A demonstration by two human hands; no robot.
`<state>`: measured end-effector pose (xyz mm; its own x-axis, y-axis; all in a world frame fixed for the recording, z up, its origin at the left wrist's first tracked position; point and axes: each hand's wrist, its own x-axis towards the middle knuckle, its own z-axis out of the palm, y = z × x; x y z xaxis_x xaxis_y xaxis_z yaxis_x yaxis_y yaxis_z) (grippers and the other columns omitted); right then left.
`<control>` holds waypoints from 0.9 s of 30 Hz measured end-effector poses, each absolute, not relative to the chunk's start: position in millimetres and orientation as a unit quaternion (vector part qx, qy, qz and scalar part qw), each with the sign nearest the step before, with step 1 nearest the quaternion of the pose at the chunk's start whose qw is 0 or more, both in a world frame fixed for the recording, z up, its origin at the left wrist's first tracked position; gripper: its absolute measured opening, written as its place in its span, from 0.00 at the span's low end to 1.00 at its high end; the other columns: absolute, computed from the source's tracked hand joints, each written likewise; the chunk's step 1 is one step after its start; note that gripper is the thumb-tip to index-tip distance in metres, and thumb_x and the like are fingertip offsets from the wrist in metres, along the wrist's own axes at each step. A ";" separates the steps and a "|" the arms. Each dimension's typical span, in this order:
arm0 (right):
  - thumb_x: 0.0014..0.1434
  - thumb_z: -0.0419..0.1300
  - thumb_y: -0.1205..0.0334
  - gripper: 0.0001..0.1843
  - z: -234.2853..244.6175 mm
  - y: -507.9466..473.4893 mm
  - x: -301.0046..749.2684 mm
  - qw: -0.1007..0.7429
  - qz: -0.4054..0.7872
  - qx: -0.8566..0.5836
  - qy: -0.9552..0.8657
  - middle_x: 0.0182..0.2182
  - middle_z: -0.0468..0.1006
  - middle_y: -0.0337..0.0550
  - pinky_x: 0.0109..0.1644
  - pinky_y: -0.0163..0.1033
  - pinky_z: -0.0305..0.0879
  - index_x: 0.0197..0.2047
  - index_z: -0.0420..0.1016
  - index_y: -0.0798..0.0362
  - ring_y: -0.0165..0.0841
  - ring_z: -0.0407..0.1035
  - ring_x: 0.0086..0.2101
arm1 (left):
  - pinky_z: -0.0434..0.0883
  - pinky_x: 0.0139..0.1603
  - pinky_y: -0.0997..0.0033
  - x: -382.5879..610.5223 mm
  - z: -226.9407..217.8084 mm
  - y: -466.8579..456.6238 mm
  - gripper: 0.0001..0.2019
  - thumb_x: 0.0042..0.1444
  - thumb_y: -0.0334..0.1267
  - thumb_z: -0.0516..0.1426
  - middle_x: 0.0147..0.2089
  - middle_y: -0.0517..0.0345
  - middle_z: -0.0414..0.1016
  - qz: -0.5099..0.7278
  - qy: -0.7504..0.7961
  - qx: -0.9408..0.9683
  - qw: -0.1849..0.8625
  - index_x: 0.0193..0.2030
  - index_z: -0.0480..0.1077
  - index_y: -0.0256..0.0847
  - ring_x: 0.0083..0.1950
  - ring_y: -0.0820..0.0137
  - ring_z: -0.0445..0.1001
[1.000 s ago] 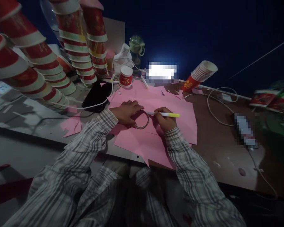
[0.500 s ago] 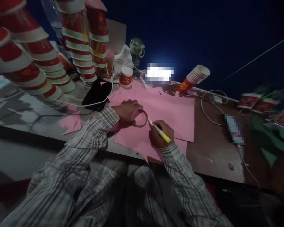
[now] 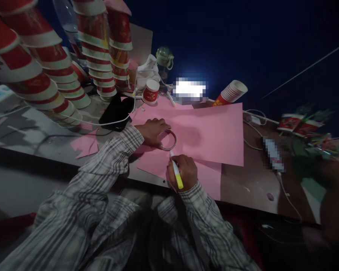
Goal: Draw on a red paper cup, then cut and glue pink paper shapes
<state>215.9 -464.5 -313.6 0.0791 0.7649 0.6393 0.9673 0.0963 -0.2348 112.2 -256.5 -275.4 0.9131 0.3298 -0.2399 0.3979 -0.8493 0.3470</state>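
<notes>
A: Note the ring (image 3: 175, 141), pinned flat to the pink sheet (image 3: 214, 131) under the left grip (image 3: 152, 130), which is closed down over the ring's left arc with nothing else in it. Why pinned so?

B: Probably to stop it sliding under a tip run along its edge; judged from the pose alone. See also the pen (image 3: 176, 171), clasped in the right grip (image 3: 186, 174), wrapped tight round the barrel, yellow end toward the body, white tip touching or all but touching the ring's near rim from outside.

A: And lying where, against the two grips?

B: Partly beneath the left grip; just beyond the right grip, apart from its knuckles, met only by the pen tip. Pen held steeply, likely to press the tip close against the rim.

A: Around the ring?

B: Pink sheet on every side, spread over the bench (image 3: 251, 180); black phone (image 3: 117, 111) beyond and left of the ring; single red cup (image 3: 150, 91) farther beyond; tall cup stacks (image 3: 96, 56) far to the ring's left; toppled cup stack (image 3: 230, 94) beyond and right of the ring
</notes>
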 end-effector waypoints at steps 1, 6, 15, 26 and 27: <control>0.59 0.56 0.64 0.04 -313.9 -464.7 212.8 0.337 -0.151 -0.649 -0.665 0.25 0.76 0.43 0.34 0.41 0.62 0.34 0.72 0.53 0.35 0.67 0.27 | 0.59 0.64 0.50 112.3 -274.7 -256.9 0.46 0.45 0.54 0.62 0.68 0.45 0.57 -0.086 0.190 0.958 0.198 0.70 0.53 0.46 0.65 0.50 0.59; 0.61 0.56 0.65 0.04 -313.6 -467.4 198.1 0.383 -0.125 -0.616 -0.678 0.28 0.78 0.44 0.36 0.42 0.65 0.38 0.72 0.54 0.35 0.70 0.30 | 0.60 0.62 0.51 111.8 -273.1 -260.0 0.44 0.46 0.51 0.64 0.65 0.45 0.60 -0.076 0.199 0.957 0.195 0.70 0.55 0.44 0.63 0.50 0.61; 0.62 0.56 0.64 0.09 -315.9 -461.3 193.2 0.363 -0.079 -0.592 -0.715 0.34 0.81 0.48 0.41 0.45 0.66 0.43 0.74 0.56 0.38 0.73 0.35 | 0.62 0.61 0.48 115.5 -266.0 -264.9 0.43 0.44 0.47 0.65 0.63 0.44 0.63 -0.077 0.200 0.961 0.173 0.69 0.59 0.43 0.62 0.48 0.63; 0.65 0.53 0.60 0.13 -334.9 -443.8 189.5 0.374 -0.011 -0.614 -0.695 0.40 0.78 0.53 0.48 0.45 0.70 0.47 0.74 0.55 0.41 0.72 0.44 | 0.65 0.57 0.45 131.2 -261.2 -263.5 0.48 0.41 0.51 0.67 0.66 0.38 0.61 -0.131 0.182 0.970 0.089 0.69 0.59 0.41 0.61 0.43 0.64; 0.65 0.53 0.61 0.12 -334.5 -443.2 189.6 0.362 -0.009 -0.612 -0.703 0.41 0.78 0.53 0.50 0.45 0.70 0.47 0.74 0.55 0.41 0.72 0.45 | 0.64 0.57 0.45 132.8 -260.3 -264.1 0.47 0.41 0.51 0.68 0.65 0.38 0.62 -0.130 0.180 0.972 0.084 0.68 0.61 0.40 0.61 0.43 0.64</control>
<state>189.6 -443.2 -334.5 0.0104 0.8535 0.5209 0.8669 0.2519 -0.4302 132.8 -264.1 -260.3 0.9018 0.3271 -0.2824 0.3708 -0.9214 0.1166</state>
